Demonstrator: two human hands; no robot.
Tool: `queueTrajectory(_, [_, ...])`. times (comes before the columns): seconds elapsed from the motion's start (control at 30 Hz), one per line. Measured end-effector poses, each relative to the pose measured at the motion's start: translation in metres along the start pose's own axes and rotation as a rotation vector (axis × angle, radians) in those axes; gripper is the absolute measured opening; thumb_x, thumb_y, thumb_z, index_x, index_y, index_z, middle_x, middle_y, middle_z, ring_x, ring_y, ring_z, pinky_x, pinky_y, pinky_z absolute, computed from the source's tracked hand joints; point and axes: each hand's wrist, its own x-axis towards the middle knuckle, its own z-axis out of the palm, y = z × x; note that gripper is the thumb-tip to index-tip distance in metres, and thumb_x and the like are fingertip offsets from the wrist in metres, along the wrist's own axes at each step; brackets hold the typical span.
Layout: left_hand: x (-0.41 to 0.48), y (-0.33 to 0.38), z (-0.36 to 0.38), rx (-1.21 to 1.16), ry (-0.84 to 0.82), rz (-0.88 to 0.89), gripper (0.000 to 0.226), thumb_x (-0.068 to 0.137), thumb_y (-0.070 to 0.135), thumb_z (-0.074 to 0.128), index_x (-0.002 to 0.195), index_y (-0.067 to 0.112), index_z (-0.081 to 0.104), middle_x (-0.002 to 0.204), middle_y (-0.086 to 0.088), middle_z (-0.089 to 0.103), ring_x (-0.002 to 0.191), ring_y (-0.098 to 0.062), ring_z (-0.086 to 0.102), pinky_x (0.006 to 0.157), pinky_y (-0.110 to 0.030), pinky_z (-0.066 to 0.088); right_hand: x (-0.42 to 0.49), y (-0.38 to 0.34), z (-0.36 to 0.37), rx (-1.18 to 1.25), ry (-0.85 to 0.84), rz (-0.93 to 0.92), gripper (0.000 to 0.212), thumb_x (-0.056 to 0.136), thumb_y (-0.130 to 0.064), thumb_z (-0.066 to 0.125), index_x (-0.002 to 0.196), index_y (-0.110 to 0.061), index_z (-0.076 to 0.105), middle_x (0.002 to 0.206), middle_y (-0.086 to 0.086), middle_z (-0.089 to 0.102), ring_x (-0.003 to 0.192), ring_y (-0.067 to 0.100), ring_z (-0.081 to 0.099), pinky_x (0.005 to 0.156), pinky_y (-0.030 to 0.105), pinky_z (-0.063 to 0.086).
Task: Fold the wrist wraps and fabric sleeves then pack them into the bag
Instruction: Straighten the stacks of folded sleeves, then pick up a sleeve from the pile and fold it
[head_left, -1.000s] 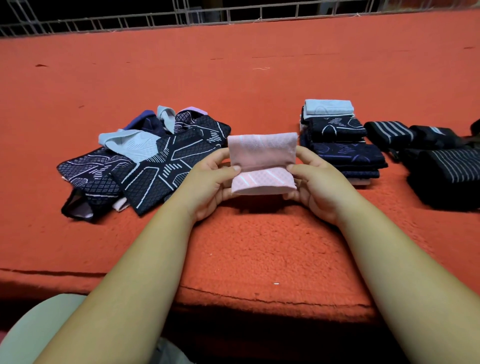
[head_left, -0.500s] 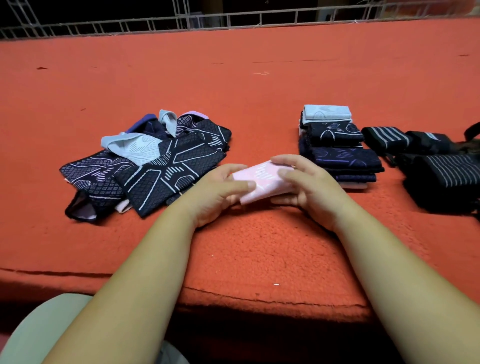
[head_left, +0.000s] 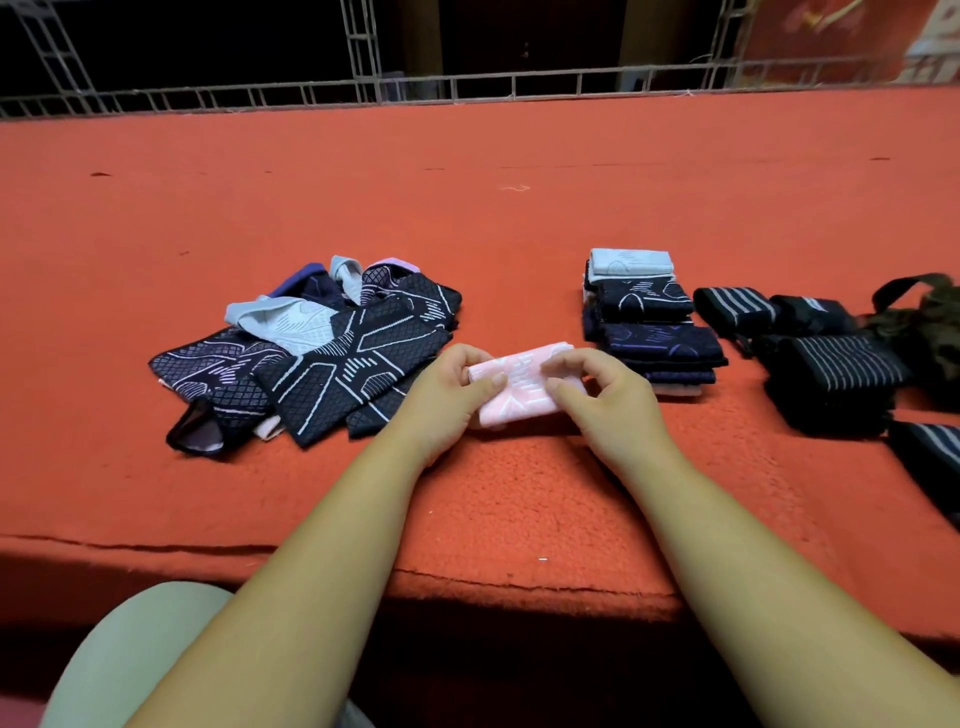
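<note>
Counting, I get one pink sleeve (head_left: 519, 389), one loose pile (head_left: 332, 358), one folded stack (head_left: 649, 322) and four rolled wraps (head_left: 836, 371) (far right). The pink sleeve lies on the bench (head_left: 519, 499) between left hand (head_left: 447, 397) and right hand (head_left: 610, 402), whose fingers (head_left: 563, 364) pinch its ends.

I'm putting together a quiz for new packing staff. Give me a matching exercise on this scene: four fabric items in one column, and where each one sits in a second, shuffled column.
Items
1. pink folded fabric sleeve
2. loose heap of dark patterned fabric sleeves
3. neat stack of folded fabric sleeves
4. black wrist wraps with white stripes

Places
A. left of the left hand
B. far right, beside the camouflage bag
C. gripped by both hands
D. just right of the right hand

Pairs: 1-C, 2-A, 3-D, 4-B
</note>
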Motion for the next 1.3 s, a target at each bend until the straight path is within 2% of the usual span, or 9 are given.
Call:
queueTrajectory(0.2, [0.002, 0.020, 0.024, 0.026, 0.225, 0.032, 0.030, 0.101, 0.027, 0.072, 0.117, 0.011, 0.053, 0.092, -0.007, 0.062, 0.060, -0.014, 0.067, 0.056, -0.036, 0.062, 0.002, -0.010, -0.015, -0.117, 0.110, -0.053, 0.025, 0.095, -0.011, 0.068, 0.112, -0.026, 0.079, 0.112, -0.013, 0.075, 0.108, 0.002, 0.067, 0.099, 0.016, 0.047])
queueTrajectory(0.33, [0.013, 0.046, 0.051, -0.130, 0.155, 0.085, 0.045, 0.094, 0.011, 0.076, 0.130, 0.017, 0.049, 0.107, -0.010, 0.061, 0.074, -0.023, 0.071, 0.065, -0.036, 0.060, 0.015, -0.019, -0.048, -0.146, 0.243, -0.011, 0.027, 0.095, -0.013, 0.065, 0.114, -0.026, 0.079, 0.112, -0.012, 0.076, 0.106, 0.005, 0.067, 0.096, 0.024, 0.050])
queueTrajectory(0.53, [0.041, 0.071, 0.101, -0.017, 0.090, 0.213, 0.020, 0.096, 0.005, 0.072, 0.106, 0.018, 0.062, 0.102, -0.002, 0.061, 0.083, -0.019, 0.066, 0.064, -0.030, 0.061, 0.040, -0.012, -0.100, -0.251, 0.307, 0.050, 0.031, 0.095, -0.016, 0.063, 0.118, -0.029, 0.080, 0.117, -0.008, 0.075, 0.106, 0.002, 0.062, 0.095, 0.015, 0.040])
queueTrajectory(0.73, [0.069, 0.054, 0.136, 0.203, 0.215, 0.156, 0.015, 0.075, 0.035, 0.075, 0.090, 0.034, 0.073, 0.101, 0.003, 0.073, 0.087, -0.024, 0.073, 0.082, -0.042, 0.062, 0.050, 0.011, -0.116, -0.369, 0.284, 0.092, 0.032, 0.095, -0.011, 0.061, 0.119, -0.022, 0.080, 0.118, 0.003, 0.071, 0.113, 0.016, 0.064, 0.097, 0.015, 0.035])
queueTrajectory(0.8, [0.071, 0.045, 0.147, 0.275, 0.268, 0.141, 0.016, 0.079, 0.026, 0.075, 0.094, 0.028, 0.076, 0.105, 0.000, 0.072, 0.087, -0.014, 0.067, 0.090, -0.028, 0.053, 0.051, 0.025, -0.113, -0.412, 0.240, 0.129, 0.034, 0.097, -0.012, 0.059, 0.121, -0.023, 0.080, 0.120, 0.004, 0.069, 0.117, 0.019, 0.063, 0.098, 0.017, 0.036])
queueTrajectory(0.87, [0.067, 0.037, 0.154, 0.327, 0.309, 0.135, 0.017, 0.084, 0.016, 0.074, 0.101, 0.018, 0.077, 0.109, -0.004, 0.065, 0.082, -0.003, 0.056, 0.079, -0.006, 0.038, 0.049, 0.039, -0.108, -0.445, 0.213, 0.157, 0.034, 0.098, -0.013, 0.057, 0.121, -0.024, 0.080, 0.120, 0.006, 0.066, 0.116, 0.025, 0.063, 0.101, 0.024, 0.039])
queueTrajectory(0.97, [0.066, 0.022, 0.159, 0.346, 0.321, 0.138, 0.017, 0.087, 0.015, 0.074, 0.104, 0.014, 0.077, 0.110, -0.003, 0.062, 0.079, 0.008, 0.050, 0.073, 0.004, 0.031, 0.045, 0.056, -0.102, -0.460, 0.218, 0.172, 0.034, 0.099, -0.014, 0.055, 0.119, -0.024, 0.080, 0.117, 0.008, 0.062, 0.115, 0.030, 0.062, 0.108, 0.037, 0.045])
queueTrajectory(1.2, [0.061, 0.017, 0.153, 0.342, 0.286, 0.141, 0.010, 0.094, 0.030, 0.073, 0.101, 0.026, 0.077, 0.107, 0.001, 0.066, 0.090, -0.003, 0.059, 0.077, 0.002, 0.034, 0.044, 0.055, -0.099, -0.453, 0.252, 0.242, 0.029, 0.103, -0.031, 0.055, 0.117, -0.033, 0.080, 0.119, 0.002, 0.049, 0.119, 0.034, 0.054, 0.113, 0.044, 0.042])
queueTrajectory(1.3, [0.059, 0.021, 0.145, 0.343, 0.239, 0.163, 0.011, 0.098, 0.034, 0.066, 0.103, 0.032, 0.076, 0.108, 0.003, 0.069, 0.097, -0.005, 0.059, 0.088, -0.013, 0.043, 0.042, 0.043, -0.104, -0.417, 0.281, 0.236, 0.029, 0.097, -0.041, 0.057, 0.118, -0.037, 0.077, 0.122, 0.000, 0.045, 0.118, 0.031, 0.055, 0.112, 0.044, 0.044])
